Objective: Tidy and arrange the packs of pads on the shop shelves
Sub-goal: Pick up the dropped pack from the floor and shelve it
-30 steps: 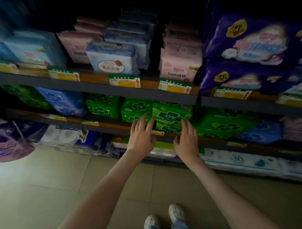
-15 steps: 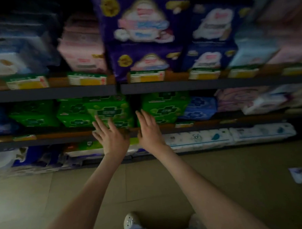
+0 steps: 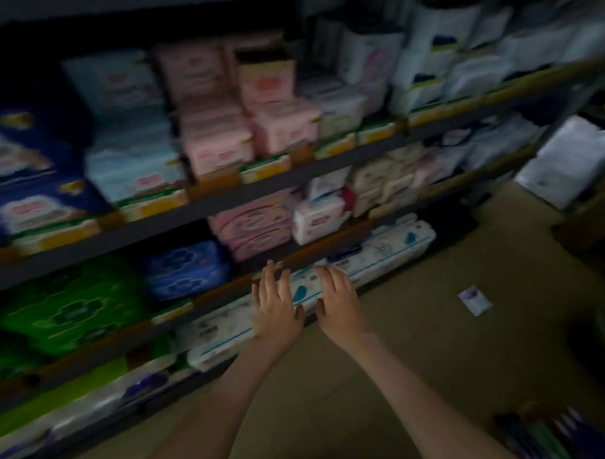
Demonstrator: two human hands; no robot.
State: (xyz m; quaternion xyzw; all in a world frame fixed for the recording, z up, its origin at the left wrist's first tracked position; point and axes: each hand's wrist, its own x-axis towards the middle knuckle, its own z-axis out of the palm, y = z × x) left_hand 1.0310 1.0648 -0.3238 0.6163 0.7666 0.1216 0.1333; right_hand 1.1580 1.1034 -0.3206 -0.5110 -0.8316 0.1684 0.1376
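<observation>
The picture is dim and blurred. My left hand [image 3: 275, 304] and my right hand [image 3: 338, 298] are stretched out side by side, fingers apart, holding nothing, in front of the lower shelf edge [image 3: 315, 251]. Just above them stand pink pad packs [image 3: 253, 227] and a tilted white-and-pink pack [image 3: 318, 218]. A blue pack [image 3: 186, 269] and green packs [image 3: 70, 306] lie to the left on the same shelf. The shelf above holds pink packs [image 3: 222, 139], pale blue packs [image 3: 131, 166] and dark blue packs [image 3: 29, 197].
Long white packs [image 3: 381, 254] lie on the bottom level at floor height. A small purple-and-white packet [image 3: 475, 299] lies on the tan floor to the right. White bags [image 3: 573, 165] are piled at the far right. Coloured items [image 3: 555, 433] show at the bottom right corner.
The view has swung right along the shelves. Both hands have moved from the green packs to the section below the pink packs, still held flat and holding nothing.
</observation>
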